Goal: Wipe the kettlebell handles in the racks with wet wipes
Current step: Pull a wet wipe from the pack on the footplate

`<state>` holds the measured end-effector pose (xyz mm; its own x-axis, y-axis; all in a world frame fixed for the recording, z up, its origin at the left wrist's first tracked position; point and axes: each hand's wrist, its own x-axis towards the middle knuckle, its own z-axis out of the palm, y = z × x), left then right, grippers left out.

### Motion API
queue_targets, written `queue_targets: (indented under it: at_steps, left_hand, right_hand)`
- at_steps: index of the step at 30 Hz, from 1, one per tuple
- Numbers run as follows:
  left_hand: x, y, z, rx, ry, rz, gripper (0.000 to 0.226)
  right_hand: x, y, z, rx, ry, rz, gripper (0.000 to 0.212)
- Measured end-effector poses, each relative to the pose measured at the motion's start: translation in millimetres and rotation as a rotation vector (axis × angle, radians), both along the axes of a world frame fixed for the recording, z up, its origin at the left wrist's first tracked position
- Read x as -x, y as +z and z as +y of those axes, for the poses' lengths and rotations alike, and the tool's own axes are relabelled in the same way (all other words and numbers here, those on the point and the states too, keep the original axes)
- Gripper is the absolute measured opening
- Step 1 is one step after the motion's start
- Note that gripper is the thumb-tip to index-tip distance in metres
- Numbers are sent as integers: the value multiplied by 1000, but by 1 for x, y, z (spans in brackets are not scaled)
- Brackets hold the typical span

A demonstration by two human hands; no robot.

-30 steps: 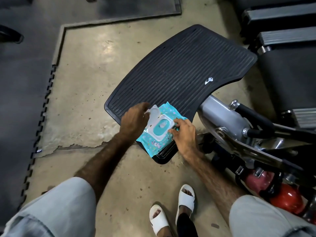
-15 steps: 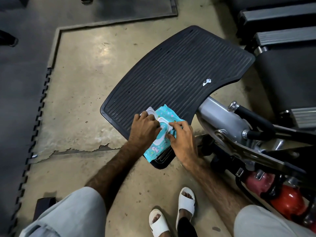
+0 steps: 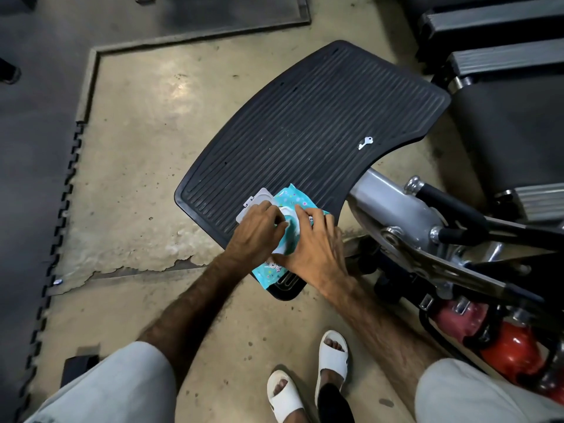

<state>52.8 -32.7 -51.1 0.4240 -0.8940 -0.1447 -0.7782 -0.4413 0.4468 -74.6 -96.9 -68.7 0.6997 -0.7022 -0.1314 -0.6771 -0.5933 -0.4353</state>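
A turquoise wet wipes pack (image 3: 294, 199) lies on the near corner of a black ribbed footplate (image 3: 320, 123). Its white lid (image 3: 254, 203) is flipped open to the left. My left hand (image 3: 259, 232) has its fingertips curled into the pack's opening, pinching at a wipe that is mostly hidden. My right hand (image 3: 317, 250) lies flat on the pack's right side with fingers spread, pressing it down. Red rounded weights (image 3: 512, 346) sit low at the right, half hidden under a machine frame.
A small silver key (image 3: 365, 143) lies on the footplate. A grey metal machine arm (image 3: 393, 206) and black bars crowd the right side. Dark rubber mats (image 3: 30, 178) border the concrete floor on the left. My sandalled feet (image 3: 332, 352) are below.
My left hand left the lid and moved right onto the pack's opening, fingers curling in. My right hand slid further over the pack and flattened on it.
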Motion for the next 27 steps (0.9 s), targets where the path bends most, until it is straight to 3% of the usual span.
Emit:
queue_targets:
  at_steps: [7, 12, 18, 23, 25, 27]
  left_hand:
    - [-1, 1, 2, 37, 88, 83, 22]
    - [3, 1, -5, -53, 38, -27, 25]
    - [-7, 10, -8, 57, 270, 183, 17]
    - [-13, 16, -1, 124, 250, 208, 25]
    - [-10, 15, 2, 77, 215, 260, 37]
    - [-7, 7, -1, 2, 113, 172, 43]
  right_hand:
    - [-3, 0, 5, 22, 7, 22, 120]
    - [-2, -1, 8, 33, -8, 4, 123]
    - [0, 2, 7, 3, -13, 5, 126]
    - [-1, 6, 8, -43, -11, 11, 125]
    - [-1, 8, 8, -45, -6, 16, 124]
    - [-1, 8, 8, -50, -1, 28, 124]
